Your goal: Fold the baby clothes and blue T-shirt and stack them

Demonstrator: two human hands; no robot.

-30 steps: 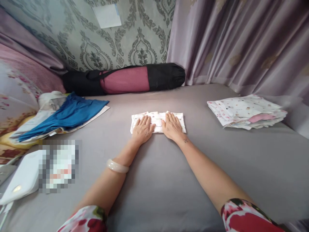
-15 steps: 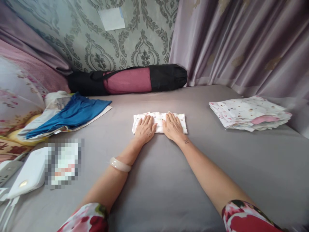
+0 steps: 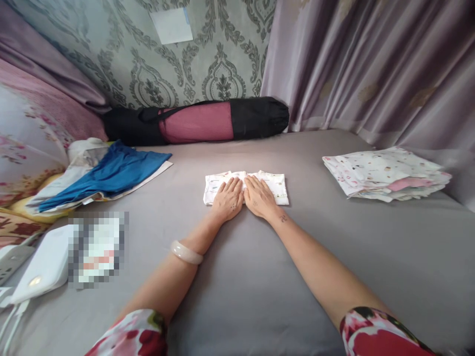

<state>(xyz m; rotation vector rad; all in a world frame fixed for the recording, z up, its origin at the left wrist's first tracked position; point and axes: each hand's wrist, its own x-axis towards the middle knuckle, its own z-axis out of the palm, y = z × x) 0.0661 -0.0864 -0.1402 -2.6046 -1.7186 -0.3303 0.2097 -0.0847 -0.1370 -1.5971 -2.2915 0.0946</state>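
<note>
A white printed cloth, folded into a flat rectangle, lies on the grey bed sheet in front of me. My left hand rests palm down on its left-middle part, fingers stretched out and pointing away. Beside it my right hand lies just as flat on the cloth, right of the middle. The two hands nearly touch at the thumbs. Neither one grips the fabric, and its centre is partly hidden beneath them.
To the right sits a stack of folded printed cloths. On the left lie a blue garment and other clothes, a white power bank with cables, and a blurred-out item. A black and pink long bag lies along the wall.
Both hands have slid inward along the cloth, the right one more, so they are now almost together. The cloth stays in place.
</note>
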